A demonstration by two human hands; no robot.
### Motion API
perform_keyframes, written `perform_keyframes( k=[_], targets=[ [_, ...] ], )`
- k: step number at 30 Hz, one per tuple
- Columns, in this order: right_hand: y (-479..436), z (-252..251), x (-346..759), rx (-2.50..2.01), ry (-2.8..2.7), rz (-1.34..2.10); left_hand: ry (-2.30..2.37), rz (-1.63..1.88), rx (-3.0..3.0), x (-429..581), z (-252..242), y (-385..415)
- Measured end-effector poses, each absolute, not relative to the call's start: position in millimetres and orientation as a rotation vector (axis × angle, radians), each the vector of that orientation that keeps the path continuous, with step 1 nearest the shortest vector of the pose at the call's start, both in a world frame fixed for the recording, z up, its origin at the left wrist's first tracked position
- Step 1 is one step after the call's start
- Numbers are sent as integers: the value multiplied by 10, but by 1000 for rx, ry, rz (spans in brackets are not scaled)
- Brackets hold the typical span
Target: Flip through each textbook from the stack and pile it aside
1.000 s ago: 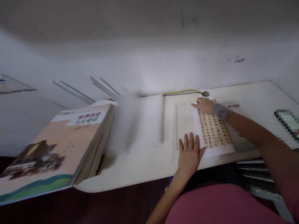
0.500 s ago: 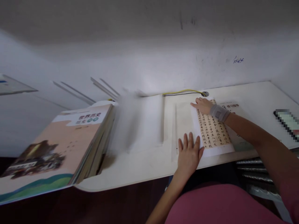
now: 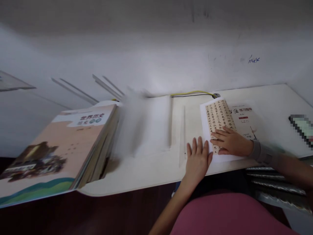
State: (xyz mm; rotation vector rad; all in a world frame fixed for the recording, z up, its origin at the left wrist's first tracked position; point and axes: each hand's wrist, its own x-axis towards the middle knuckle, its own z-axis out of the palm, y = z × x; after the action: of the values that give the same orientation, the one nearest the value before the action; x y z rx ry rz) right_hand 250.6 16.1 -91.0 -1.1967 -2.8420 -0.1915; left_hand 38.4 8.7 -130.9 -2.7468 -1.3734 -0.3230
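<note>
A calligraphy workbook (image 3: 241, 122) lies on the white desk (image 3: 146, 176), and on its left part shows a tan page of brush characters (image 3: 215, 114) with a white margin. My right hand (image 3: 231, 142), with a grey band at the wrist, rests flat across the lower part of that page, fingers stretched to the left. Just left of the workbook's lower corner, my left hand (image 3: 197, 160) lies flat with fingers spread, its thumb side at the page edge. Pale, thin sheets (image 3: 193, 124) seem to lie under and beyond the left fingers.
On the left stands a stack of books topped by a world history textbook (image 3: 61, 140). Blurred white papers (image 3: 151, 127) lie beside it. A yellow cable (image 3: 193, 92) runs along the wall to a hole in the desk. A pixelated phone (image 3: 302, 130) is at the far right.
My right hand has moved from the page's top left edge down and right, onto its lower part. More of the workbook's cover title now shows. My left hand stays in place.
</note>
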Motion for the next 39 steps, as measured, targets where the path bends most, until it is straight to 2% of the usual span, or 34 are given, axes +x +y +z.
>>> perform_keyframes(
  k=[12, 18, 23, 28, 35, 39],
  targets=[
    [184, -997, 2348, -1226, -2766, -75, -1379, -323, -2760, 367, -1303, 99],
    [466, -950, 2928, -1462, -2249, 150, -1370, -327, -2760, 364, -1289, 103],
    [751, -1221, 3279, -1564, -1931, 426, -1319, -509, -2777, 371, -1280, 53],
    [743, -1347, 3184, -1460, -2007, 359, -1094, -678, -3138, 611, -1117, -84],
    [744, -1334, 3174, -1462, -2046, 282, -1132, -313, -3192, 1052, -1122, -138],
    [755, -1336, 3172, -1461, -2087, 260, -1101, -259, -3101, 1029, -1214, -155]
  ],
)
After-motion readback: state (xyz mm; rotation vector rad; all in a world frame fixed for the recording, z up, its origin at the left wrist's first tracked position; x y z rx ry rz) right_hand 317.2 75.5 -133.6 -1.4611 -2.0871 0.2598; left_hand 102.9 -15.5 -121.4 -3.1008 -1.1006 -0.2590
